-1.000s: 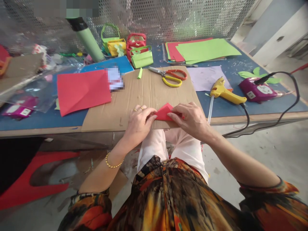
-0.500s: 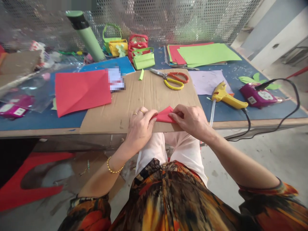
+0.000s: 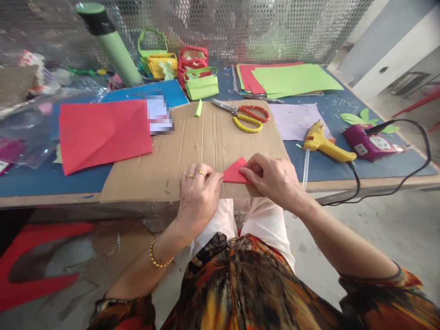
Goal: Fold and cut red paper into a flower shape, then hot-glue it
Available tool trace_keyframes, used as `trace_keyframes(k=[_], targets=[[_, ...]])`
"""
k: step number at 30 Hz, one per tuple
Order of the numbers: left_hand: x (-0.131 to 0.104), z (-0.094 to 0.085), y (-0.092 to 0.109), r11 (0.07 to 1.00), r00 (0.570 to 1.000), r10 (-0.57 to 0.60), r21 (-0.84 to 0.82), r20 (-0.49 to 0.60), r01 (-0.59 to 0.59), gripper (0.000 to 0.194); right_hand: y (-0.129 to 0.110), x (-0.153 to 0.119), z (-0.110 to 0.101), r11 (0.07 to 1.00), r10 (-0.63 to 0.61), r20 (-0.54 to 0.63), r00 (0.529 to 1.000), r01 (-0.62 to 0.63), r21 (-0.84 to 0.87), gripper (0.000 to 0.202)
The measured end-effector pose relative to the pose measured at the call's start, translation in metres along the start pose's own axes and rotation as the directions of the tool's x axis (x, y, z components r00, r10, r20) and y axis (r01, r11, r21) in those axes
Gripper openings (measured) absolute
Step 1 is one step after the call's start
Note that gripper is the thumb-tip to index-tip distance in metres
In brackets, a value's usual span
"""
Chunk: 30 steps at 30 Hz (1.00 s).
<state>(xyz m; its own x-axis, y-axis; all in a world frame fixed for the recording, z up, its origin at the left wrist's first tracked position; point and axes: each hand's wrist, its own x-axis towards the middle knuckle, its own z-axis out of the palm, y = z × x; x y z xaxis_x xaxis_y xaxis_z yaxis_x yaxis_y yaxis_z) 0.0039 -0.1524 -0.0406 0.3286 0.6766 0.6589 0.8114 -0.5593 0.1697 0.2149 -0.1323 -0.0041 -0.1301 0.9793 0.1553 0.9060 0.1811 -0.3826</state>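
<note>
A small folded piece of red paper (image 3: 236, 172), roughly triangular, lies near the front edge of a brown cardboard sheet (image 3: 165, 151). My left hand (image 3: 201, 190), with rings on it, is closed on the paper's left corner with thumb and fingertips. At the paper's right side, my right hand (image 3: 273, 178) pinches it between thumb and bent fingers. Beyond the hands on the cardboard lie scissors (image 3: 240, 114) with one orange and one yellow handle, blades pointing left, and a small folded green paper strip (image 3: 198, 108).
A large red sheet (image 3: 105, 135) overlaps the cardboard's left side. A yellow glue gun (image 3: 326, 142) and a purple power socket (image 3: 369, 141) with a black cable are at the right. Small paper bags (image 3: 201, 85), stacked coloured paper (image 3: 295, 79) and a green bottle (image 3: 115, 50) stand behind.
My left hand's fingers have shifted to the paper's left corner, so more of its triangular face shows. The right hand keeps its pinch. The camera view has shifted slightly.
</note>
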Motion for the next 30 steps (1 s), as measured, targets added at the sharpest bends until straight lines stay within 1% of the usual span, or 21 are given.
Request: trace_keyframes(k=[5, 12, 19, 30], targets=[[0.0003, -0.0007, 0.0013, 1.000, 0.999, 0.014, -0.022, -0.045, -0.015, 0.019, 0.0005, -0.0004, 0.0013, 1.000, 0.002, 0.021, 1.000, -0.002, 0.009, 0.014], [0.0017, -0.0062, 0.0037, 0.996, 0.996, 0.087, -0.003, -0.025, -0.087, 0.018, -0.0006, -0.0008, -0.0001, 0.999, 0.024, 0.027, 0.999, -0.025, 0.030, 0.015], [-0.0022, -0.0057, 0.0037, 0.997, 0.997, 0.075, 0.013, -0.025, -0.074, 0.014, -0.0008, 0.0003, 0.0007, 0.999, 0.033, 0.011, 0.999, -0.033, 0.039, 0.015], [0.0021, -0.0076, 0.0050, 0.992, 0.992, 0.117, 0.054, -0.038, -0.115, 0.016, -0.0036, 0.0021, -0.0003, 0.998, 0.059, 0.015, 0.998, -0.059, -0.006, 0.018]])
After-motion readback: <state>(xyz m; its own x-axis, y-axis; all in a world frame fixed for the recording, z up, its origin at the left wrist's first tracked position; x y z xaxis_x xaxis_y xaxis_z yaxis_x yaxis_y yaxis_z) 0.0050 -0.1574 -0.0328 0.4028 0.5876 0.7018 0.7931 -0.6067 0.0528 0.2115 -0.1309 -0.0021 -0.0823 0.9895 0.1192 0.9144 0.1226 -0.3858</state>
